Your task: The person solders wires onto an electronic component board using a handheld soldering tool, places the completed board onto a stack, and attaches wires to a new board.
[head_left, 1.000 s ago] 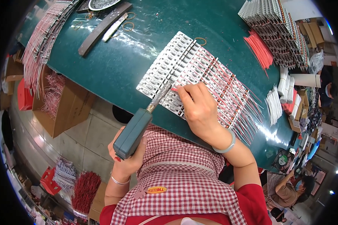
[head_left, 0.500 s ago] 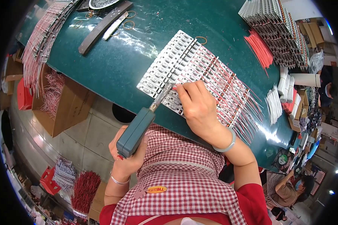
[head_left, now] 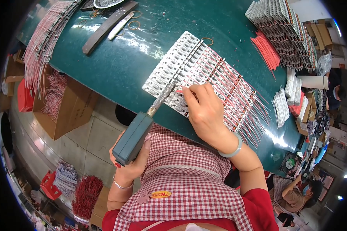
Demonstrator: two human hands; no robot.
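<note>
My left hand [head_left: 132,158] is wrapped round the dark green body of a soldering gun [head_left: 133,138]. Its metal barrel reaches up and right over a panel of white circuit boards [head_left: 164,75], the tip near the panel's lower middle. Close beside the tip, my right hand [head_left: 205,107] pinches the end of a short red wire [head_left: 179,91] between thumb and finger. Several red and white wires [head_left: 254,123] run from the boards' right part and fan out past the edge. Whether the tip touches a board is too small to tell.
Red wires [head_left: 266,50] lie beside tall stacked board panels [head_left: 283,30] at the back right. White wire bundles [head_left: 281,107] are at the right. A dark bar [head_left: 108,29] and rubber bands [head_left: 134,25] lie at the back left. A cardboard box [head_left: 65,115] holds wires below the table edge.
The soldering gun has shifted a little left in my left hand, its tip drawing away from the red wire's end. My right hand has stayed almost in place.
</note>
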